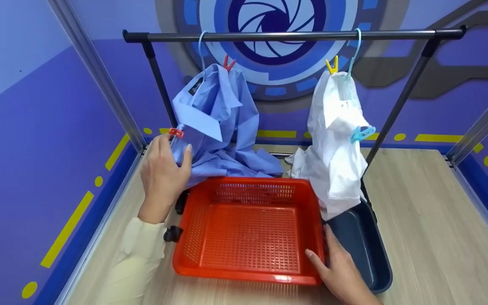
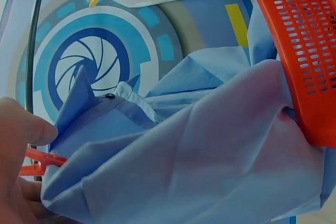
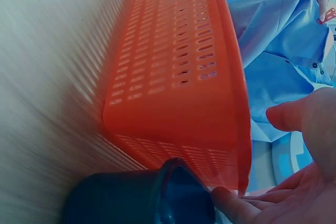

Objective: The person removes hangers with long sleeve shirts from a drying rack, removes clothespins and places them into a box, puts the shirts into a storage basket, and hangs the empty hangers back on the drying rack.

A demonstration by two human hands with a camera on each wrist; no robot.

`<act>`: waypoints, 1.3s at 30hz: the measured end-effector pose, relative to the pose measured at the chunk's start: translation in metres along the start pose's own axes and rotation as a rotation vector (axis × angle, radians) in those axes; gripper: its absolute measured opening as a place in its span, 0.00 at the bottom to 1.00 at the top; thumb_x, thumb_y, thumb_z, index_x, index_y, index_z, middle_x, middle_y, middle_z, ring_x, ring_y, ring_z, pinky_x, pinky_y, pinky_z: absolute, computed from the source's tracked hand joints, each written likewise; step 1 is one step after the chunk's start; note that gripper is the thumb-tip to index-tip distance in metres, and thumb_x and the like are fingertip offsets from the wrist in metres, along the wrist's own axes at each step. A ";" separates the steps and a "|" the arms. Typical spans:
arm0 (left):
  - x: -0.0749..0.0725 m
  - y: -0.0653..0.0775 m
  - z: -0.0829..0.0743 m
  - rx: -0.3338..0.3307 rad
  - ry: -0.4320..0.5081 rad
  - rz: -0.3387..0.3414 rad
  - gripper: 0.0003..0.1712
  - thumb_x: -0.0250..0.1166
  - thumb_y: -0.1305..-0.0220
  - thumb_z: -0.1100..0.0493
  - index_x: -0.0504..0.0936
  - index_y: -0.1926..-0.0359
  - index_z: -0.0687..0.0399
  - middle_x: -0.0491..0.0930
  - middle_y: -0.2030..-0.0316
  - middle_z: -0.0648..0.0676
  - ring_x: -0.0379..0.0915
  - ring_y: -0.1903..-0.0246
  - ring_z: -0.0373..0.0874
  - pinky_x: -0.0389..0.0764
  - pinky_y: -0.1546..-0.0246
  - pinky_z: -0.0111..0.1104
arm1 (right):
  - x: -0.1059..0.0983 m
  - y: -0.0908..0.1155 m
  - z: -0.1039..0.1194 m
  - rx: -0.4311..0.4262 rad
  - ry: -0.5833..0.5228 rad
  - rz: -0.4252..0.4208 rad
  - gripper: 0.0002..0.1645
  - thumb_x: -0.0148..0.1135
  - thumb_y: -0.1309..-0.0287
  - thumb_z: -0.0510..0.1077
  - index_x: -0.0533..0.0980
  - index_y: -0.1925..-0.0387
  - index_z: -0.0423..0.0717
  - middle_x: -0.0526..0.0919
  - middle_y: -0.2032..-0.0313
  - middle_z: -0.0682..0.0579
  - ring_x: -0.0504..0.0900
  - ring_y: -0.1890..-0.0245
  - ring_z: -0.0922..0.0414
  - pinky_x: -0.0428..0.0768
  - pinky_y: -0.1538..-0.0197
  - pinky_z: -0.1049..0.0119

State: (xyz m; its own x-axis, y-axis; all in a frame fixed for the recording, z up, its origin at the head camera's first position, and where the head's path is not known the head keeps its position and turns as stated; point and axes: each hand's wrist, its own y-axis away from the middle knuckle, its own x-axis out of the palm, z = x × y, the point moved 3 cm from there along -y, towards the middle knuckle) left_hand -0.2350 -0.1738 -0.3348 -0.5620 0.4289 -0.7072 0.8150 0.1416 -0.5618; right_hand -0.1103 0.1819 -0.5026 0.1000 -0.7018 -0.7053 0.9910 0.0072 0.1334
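Note:
A blue shirt [image 1: 235, 114] hangs on the left of the rack, its collar drooping and its lower part bunched behind the basket. My left hand [image 1: 164, 167] is at the shirt's left edge beside a red clothespin [image 1: 176, 133], thumb spread from the fingers. In the left wrist view, the shirt [image 2: 199, 145] partly hides those fingers. My right hand [image 1: 340, 267] is at the right rim of a red plastic basket [image 1: 248, 277], its thumb over the inner side. In the right wrist view that thumb stands apart from the basket [image 3: 173, 114], with fingertips close by the rim.
A white garment [image 1: 339, 148] hangs at right with a yellow clothespin [image 1: 332, 65] and a blue clothespin [image 1: 362, 133]. The dark rack bar [image 1: 278, 35] runs across the back. A dark blue tub [image 1: 381, 254] stands right of the basket. Another red clothespin [image 1: 228, 63] sits atop the shirt.

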 end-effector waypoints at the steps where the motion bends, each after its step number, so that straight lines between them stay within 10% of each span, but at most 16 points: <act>1: 0.001 -0.001 0.001 0.000 -0.003 0.000 0.30 0.59 0.35 0.44 0.71 0.43 0.62 0.75 0.49 0.62 0.74 0.55 0.57 0.77 0.54 0.51 | 0.001 0.000 0.000 -0.004 -0.004 -0.002 0.54 0.60 0.38 0.57 0.44 0.26 0.36 0.54 0.28 0.34 0.60 0.30 0.37 0.64 0.34 0.42; 21: 0.011 -0.020 0.011 -0.077 -0.100 0.193 0.33 0.54 0.32 0.42 0.72 0.40 0.65 0.79 0.50 0.68 0.75 0.53 0.63 0.75 0.51 0.55 | 0.018 -0.003 -0.004 -0.021 -0.019 0.025 0.56 0.60 0.37 0.52 0.35 0.25 0.40 0.41 0.24 0.37 0.52 0.27 0.37 0.56 0.31 0.40; 28: 0.009 -0.026 0.009 -0.058 -0.077 0.234 0.21 0.52 0.32 0.47 0.79 0.56 0.60 0.70 0.78 0.59 0.75 0.69 0.62 0.71 0.72 0.49 | 0.021 -0.004 -0.007 0.001 -0.022 0.034 0.57 0.60 0.37 0.52 0.33 0.25 0.40 0.38 0.24 0.37 0.50 0.27 0.37 0.54 0.30 0.41; 34: 0.007 -0.032 0.006 -0.073 -0.017 0.383 0.17 0.46 0.29 0.51 0.70 0.72 0.54 0.61 0.81 0.52 0.68 0.78 0.54 0.63 0.76 0.41 | 0.024 -0.006 -0.008 -0.010 -0.008 0.002 0.56 0.60 0.36 0.51 0.34 0.26 0.36 0.41 0.25 0.35 0.52 0.27 0.37 0.56 0.30 0.40; 39: 0.007 -0.037 0.006 -0.109 0.008 0.522 0.23 0.42 0.27 0.47 0.77 0.56 0.58 0.75 0.67 0.62 0.73 0.69 0.57 0.70 0.67 0.46 | 0.026 -0.005 -0.008 0.004 -0.021 0.016 0.56 0.59 0.36 0.52 0.34 0.25 0.37 0.41 0.25 0.35 0.51 0.27 0.37 0.56 0.31 0.39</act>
State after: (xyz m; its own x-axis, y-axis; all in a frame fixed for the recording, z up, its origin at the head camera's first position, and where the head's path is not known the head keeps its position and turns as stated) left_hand -0.2700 -0.1815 -0.3215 -0.0772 0.4741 -0.8771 0.9961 -0.0008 -0.0881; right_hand -0.1122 0.1697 -0.5272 0.1141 -0.7166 -0.6881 0.9889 0.0159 0.1474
